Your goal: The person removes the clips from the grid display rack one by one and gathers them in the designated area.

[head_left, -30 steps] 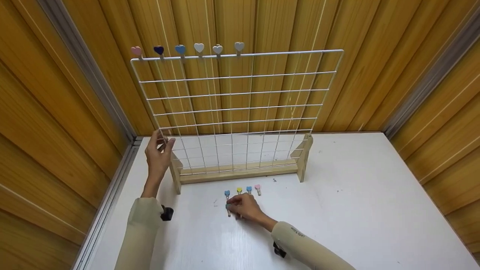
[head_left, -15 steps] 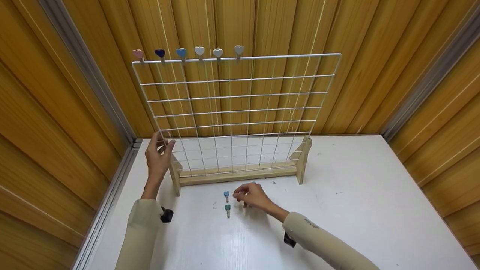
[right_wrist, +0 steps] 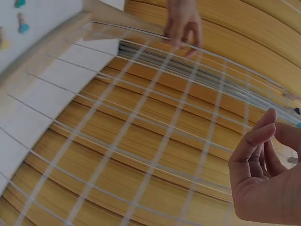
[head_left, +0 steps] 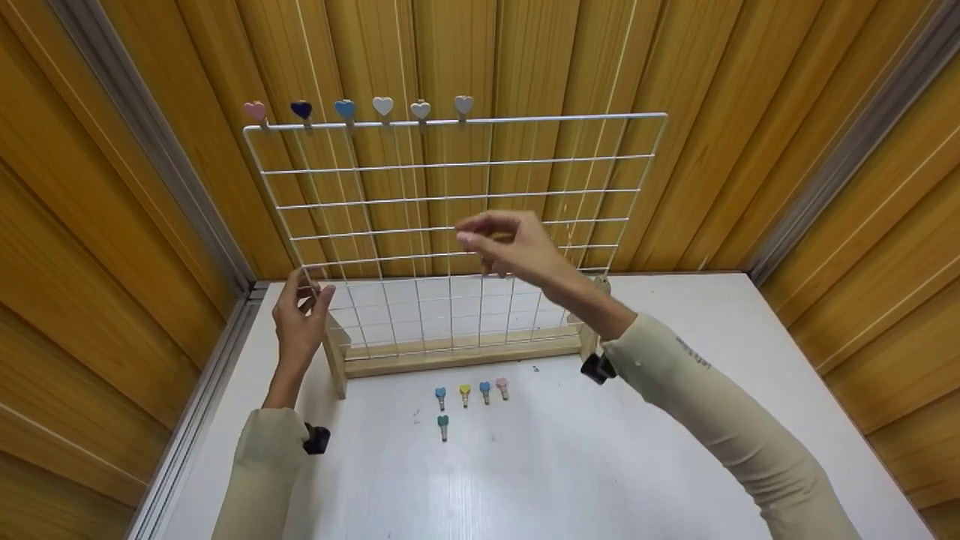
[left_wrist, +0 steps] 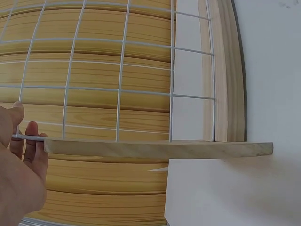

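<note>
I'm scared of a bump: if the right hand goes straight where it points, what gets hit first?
The right hand would probably meet the wire rack first, though depth is hard to judge.

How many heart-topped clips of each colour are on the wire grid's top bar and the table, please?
Pink clips: 2
Blue clips (light or dark): 4
White or greyish clips: 3
Yellow clip: 1
Green clip: 1
Total: 11
</note>
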### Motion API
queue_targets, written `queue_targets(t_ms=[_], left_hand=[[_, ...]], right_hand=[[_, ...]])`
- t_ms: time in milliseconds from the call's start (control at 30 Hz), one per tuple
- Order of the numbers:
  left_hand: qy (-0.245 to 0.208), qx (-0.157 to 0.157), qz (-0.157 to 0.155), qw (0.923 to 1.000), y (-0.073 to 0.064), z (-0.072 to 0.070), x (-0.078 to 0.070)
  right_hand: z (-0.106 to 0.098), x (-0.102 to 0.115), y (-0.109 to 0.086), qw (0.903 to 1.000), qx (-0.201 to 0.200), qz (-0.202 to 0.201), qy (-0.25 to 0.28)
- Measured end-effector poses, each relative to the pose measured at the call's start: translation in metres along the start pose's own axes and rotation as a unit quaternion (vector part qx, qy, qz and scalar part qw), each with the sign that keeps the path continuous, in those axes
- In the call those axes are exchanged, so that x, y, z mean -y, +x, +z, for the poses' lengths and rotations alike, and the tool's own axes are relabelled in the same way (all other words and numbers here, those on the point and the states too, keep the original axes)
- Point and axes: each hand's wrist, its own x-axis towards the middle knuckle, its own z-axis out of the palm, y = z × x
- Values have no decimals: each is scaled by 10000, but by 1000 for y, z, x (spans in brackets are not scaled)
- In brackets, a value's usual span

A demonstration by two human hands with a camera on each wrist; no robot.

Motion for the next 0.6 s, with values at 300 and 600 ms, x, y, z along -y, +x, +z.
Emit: queue_targets(t_ms=[300,600], left_hand=[[73,51,52,9999,0,0,0],[133,114,-7,9998,-1,0,0]], right_hand=[[-13,91,15,9936,-578,-962,-113],[-22,100,49,9826,-1566,-954,286]])
